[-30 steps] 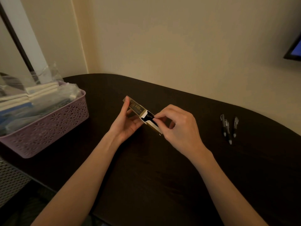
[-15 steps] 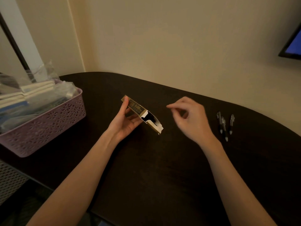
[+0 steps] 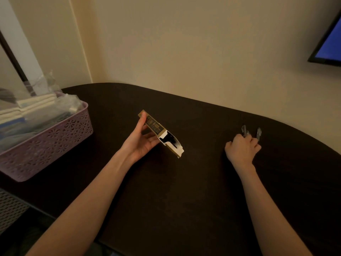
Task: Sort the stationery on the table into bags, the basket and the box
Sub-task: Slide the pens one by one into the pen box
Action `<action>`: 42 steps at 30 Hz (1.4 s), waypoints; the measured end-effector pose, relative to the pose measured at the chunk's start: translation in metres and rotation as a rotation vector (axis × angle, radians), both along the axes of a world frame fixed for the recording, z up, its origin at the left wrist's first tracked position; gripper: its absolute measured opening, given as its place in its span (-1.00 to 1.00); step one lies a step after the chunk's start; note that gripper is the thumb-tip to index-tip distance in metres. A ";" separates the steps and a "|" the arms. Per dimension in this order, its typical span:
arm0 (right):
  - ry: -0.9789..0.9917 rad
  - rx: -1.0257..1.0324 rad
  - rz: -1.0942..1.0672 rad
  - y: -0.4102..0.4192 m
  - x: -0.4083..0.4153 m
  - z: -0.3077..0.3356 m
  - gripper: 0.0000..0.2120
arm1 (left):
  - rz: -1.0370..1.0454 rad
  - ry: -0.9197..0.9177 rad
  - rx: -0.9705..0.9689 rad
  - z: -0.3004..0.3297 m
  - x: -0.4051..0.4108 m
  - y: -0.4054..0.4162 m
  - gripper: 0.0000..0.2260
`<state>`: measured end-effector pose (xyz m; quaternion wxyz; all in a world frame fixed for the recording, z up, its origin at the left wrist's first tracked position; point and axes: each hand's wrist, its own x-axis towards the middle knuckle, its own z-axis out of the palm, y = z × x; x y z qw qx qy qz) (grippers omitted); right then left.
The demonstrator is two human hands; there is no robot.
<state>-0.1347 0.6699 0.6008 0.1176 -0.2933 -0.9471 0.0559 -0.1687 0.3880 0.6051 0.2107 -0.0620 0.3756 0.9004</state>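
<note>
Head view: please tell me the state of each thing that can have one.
Long gold cardboard box: end flap open, held tilted by left hand.
Right hand: curled over the dark pens on the table.
Lilac perforated plastic basket: filled with clear bags.
Wall screen: lit blue.

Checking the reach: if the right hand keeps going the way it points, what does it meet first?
Probably the pens: the right hand is already over them, though actual contact can't be told.

A dark rounded table (image 3: 184, 191) meets a cream wall (image 3: 184, 52) under dim warm light.
</note>
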 end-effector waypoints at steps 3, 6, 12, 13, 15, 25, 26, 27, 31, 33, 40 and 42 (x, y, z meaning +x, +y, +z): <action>0.010 0.027 -0.023 0.002 -0.002 -0.003 -0.78 | 0.001 -0.003 -0.001 0.000 0.000 0.000 -0.36; 0.065 0.010 -0.046 0.004 -0.002 -0.004 -0.78 | 0.005 -0.004 -0.005 -0.001 0.000 0.000 -0.35; 0.107 -0.024 -0.076 0.010 -0.002 0.001 -0.63 | 0.005 -0.006 0.005 -0.001 0.000 0.000 -0.35; 0.102 -0.036 -0.075 0.010 -0.003 0.002 -0.60 | 0.004 -0.007 0.003 -0.001 0.000 0.000 -0.36; 0.073 -0.072 -0.081 0.011 -0.007 0.006 -0.54 | 0.005 -0.008 0.008 0.000 0.001 0.000 -0.37; 0.099 -0.491 0.202 -0.024 -0.012 0.049 -0.40 | 0.028 -0.069 0.107 0.010 -0.010 0.015 -0.33; 0.162 -0.508 0.261 -0.034 -0.009 0.057 -0.41 | 0.033 -0.076 0.120 0.012 -0.012 0.018 -0.35; 0.235 -0.530 0.314 -0.043 -0.006 0.065 -0.45 | 0.041 -0.087 0.146 0.013 -0.014 0.021 -0.37; 0.475 -0.653 0.532 -0.070 0.013 0.092 -0.94 | 0.064 -0.128 0.240 0.008 -0.018 0.033 -0.39; 0.519 -0.781 0.605 -0.076 0.022 0.101 -0.94 | 0.066 -0.126 0.232 0.007 -0.018 0.035 -0.42; 0.665 -1.196 0.926 -0.088 0.049 0.125 -0.69 | 0.080 -0.083 0.256 0.012 -0.016 0.024 -0.37; 0.645 -1.084 1.008 -0.092 0.050 0.122 -0.70 | 0.089 -0.095 0.287 0.008 -0.018 0.023 -0.31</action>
